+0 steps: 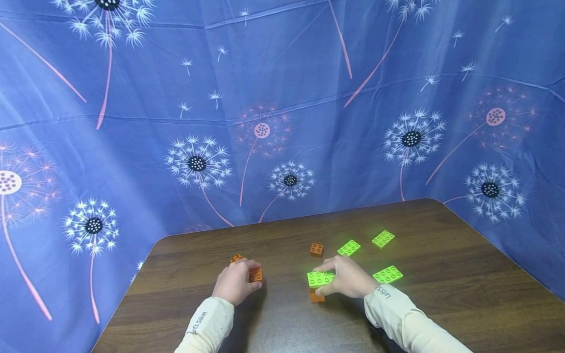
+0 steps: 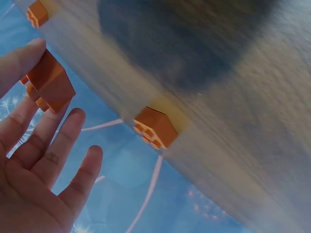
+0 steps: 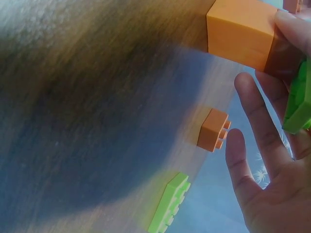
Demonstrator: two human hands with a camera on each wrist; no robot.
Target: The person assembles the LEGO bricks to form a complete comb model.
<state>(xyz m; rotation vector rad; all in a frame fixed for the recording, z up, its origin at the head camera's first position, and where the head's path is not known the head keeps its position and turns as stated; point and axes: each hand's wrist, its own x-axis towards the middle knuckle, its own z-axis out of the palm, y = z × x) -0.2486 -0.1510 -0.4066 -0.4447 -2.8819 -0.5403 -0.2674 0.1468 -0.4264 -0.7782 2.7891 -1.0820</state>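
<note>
At the table's left side, my left hand [image 1: 234, 282] pinches an orange building brick [image 2: 51, 85] between thumb and fingertips. A second orange brick [image 1: 237, 257] lies just beyond that hand. My right hand [image 1: 346, 278] grips a flat lime-green brick [image 1: 319, 279] of two rows of studs, its thumb on the near side. Directly below the green piece in the head view is another orange brick [image 1: 317, 297], which the right thumb overlaps in the right wrist view. The right hand's other fingers spread away from the bricks there.
Behind the right hand stands a small orange brick [image 1: 316, 249]. Three more lime-green bricks are spread around it: one beside the orange brick [image 1: 348, 247], one farther right [image 1: 383, 239] and one near the right wrist [image 1: 388, 274]. A blue dandelion-print cloth [image 1: 282, 147] hangs behind the brown wooden table [image 1: 463, 274].
</note>
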